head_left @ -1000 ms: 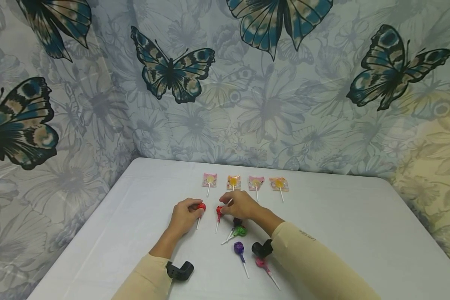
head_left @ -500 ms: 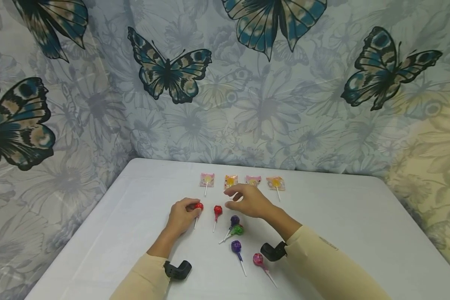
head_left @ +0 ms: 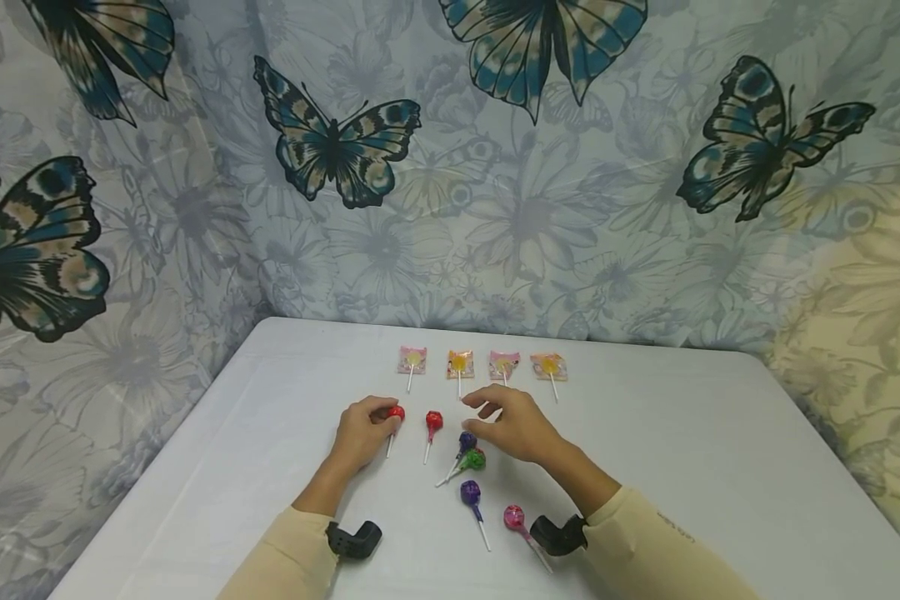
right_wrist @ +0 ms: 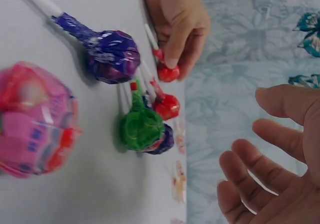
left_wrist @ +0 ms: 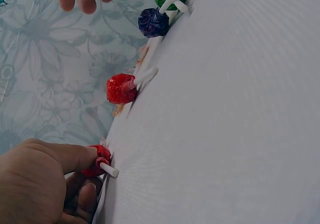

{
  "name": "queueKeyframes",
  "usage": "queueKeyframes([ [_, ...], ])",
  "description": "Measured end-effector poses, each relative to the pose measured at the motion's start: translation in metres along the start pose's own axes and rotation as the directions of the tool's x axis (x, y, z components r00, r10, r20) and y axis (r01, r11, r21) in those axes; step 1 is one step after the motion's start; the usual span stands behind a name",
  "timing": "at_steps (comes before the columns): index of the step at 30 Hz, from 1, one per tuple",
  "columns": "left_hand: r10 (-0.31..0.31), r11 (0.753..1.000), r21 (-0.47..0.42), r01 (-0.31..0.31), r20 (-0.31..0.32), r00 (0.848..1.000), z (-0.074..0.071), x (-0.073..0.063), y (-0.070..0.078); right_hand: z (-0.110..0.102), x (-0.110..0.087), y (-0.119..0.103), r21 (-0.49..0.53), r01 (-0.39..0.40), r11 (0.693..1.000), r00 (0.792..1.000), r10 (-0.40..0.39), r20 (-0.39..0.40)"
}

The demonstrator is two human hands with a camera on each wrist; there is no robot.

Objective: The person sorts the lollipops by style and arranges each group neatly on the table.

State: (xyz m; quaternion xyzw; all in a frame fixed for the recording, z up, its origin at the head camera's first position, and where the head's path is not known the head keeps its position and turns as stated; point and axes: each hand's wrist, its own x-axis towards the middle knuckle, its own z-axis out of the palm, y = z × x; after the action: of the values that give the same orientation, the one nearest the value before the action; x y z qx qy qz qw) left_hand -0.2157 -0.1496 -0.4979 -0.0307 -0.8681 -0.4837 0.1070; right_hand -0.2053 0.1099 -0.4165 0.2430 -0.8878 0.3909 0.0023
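Note:
My left hand (head_left: 362,435) pinches the head of a red lollipop (left_wrist: 101,159) between thumb and fingers, its white stick pointing toward me. To its right a second red lollipop (head_left: 434,420) lies on the white table. My right hand (head_left: 521,425) hovers beyond that, fingers spread and holding nothing, as the right wrist view also shows. Close by its thumb is a dark purple lollipop (head_left: 467,440), partly overlapped by a green lollipop (head_left: 473,459). Nearer to me lie another purple lollipop (head_left: 470,492) and a pink lollipop (head_left: 514,517), whose stick passes behind the right wrist camera.
Along the back of the white table (head_left: 645,433) several flat lollipops in clear wrappers stand in a row, among them a pink-wrapped one (head_left: 412,361) and an orange-wrapped one (head_left: 550,367). A butterfly-patterned cloth (head_left: 540,233) hangs behind the table.
My right hand has let go of the second red lollipop, opened, and moved right and toward me. My left hand still holds its red lollipop in place.

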Motion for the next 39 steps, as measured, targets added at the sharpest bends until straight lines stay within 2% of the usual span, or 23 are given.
queueKeyframes([
  [5, 0.002, 1.0, -0.004, -0.002, 0.0, 1.0, 0.0, 0.0, 0.0, 0.01, -0.004, 0.01, 0.012, -0.041, 0.999, 0.999, 0.04, 0.019],
  [13, 0.013, 1.0, -0.006, -0.013, 0.003, 1.0, 0.0, -0.001, 0.0, 0.026, -0.002, 0.022, 0.003, -0.127, 0.992, 0.987, 0.126, 0.099],
  [22, 0.018, 1.0, -0.001, -0.018, -0.005, 1.0, 0.0, 0.0, 0.0, 0.04, -0.004, 0.027, -0.071, -0.106, 0.992, 0.986, 0.114, 0.124],
  [31, 0.02, 1.0, 0.008, -0.02, -0.006, 1.0, 0.001, 0.0, 0.001, 0.039, -0.013, 0.024, -0.078, -0.098, 0.992, 0.985, 0.108, 0.138],
  [39, 0.013, 1.0, 0.016, -0.013, -0.01, 1.0, 0.001, 0.0, 0.001, 0.037, -0.021, 0.024, -0.043, -0.077, 0.996, 0.983, 0.083, 0.166],
])
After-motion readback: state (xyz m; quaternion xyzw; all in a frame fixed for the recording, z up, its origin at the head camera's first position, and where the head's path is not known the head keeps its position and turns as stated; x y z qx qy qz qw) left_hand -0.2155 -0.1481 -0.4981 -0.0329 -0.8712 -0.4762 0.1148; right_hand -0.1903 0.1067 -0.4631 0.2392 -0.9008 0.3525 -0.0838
